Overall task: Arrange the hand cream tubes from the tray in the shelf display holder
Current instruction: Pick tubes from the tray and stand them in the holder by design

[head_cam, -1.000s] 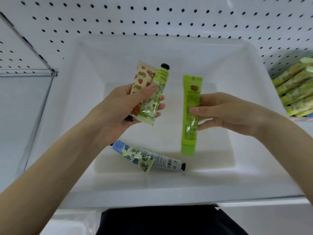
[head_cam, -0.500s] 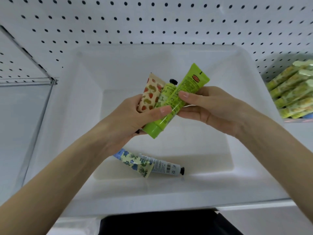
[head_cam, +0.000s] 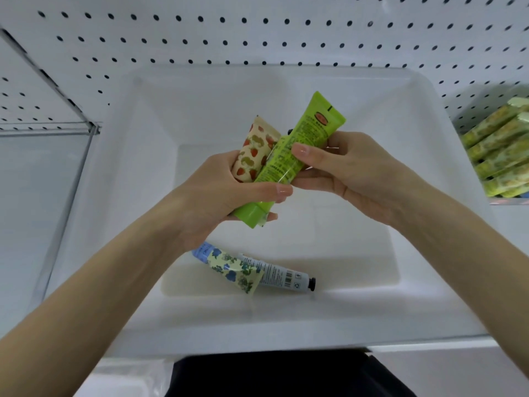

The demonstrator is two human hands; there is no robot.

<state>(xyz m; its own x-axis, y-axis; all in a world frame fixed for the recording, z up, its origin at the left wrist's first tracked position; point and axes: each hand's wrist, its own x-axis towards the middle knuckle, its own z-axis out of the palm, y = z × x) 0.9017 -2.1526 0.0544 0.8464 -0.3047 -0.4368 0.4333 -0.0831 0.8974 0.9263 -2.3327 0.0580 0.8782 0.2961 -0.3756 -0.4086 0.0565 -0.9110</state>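
The task looked to be about midway, at the gathering stage. Over the middle of the white tray (head_cam: 415,173), the left hand (head_cam: 226,196) was curled around a small bunch of tubes: a strawberry-print tube (head_cam: 252,150) and the cap end of a bright green tube (head_cam: 289,159), with the thumb laid across the green one. The right hand (head_cam: 355,170), at 3 o'clock from the bunch, pinched the same green tube's upper half between thumb and fingers. A black cap peeked between the two tubes, so a third may have been in the bunch; I could not tell. Two tubes remained on the tray floor at 6 o'clock from the hands, a blue-flower tube (head_cam: 229,267) lying partly over a barcoded tube (head_cam: 283,277). The display holder (head_cam: 498,147), at the tray's 3 o'clock, already held rows of yellow-green tubes. By my judgement, the held bunch and the tray pair had yet to be shelved.
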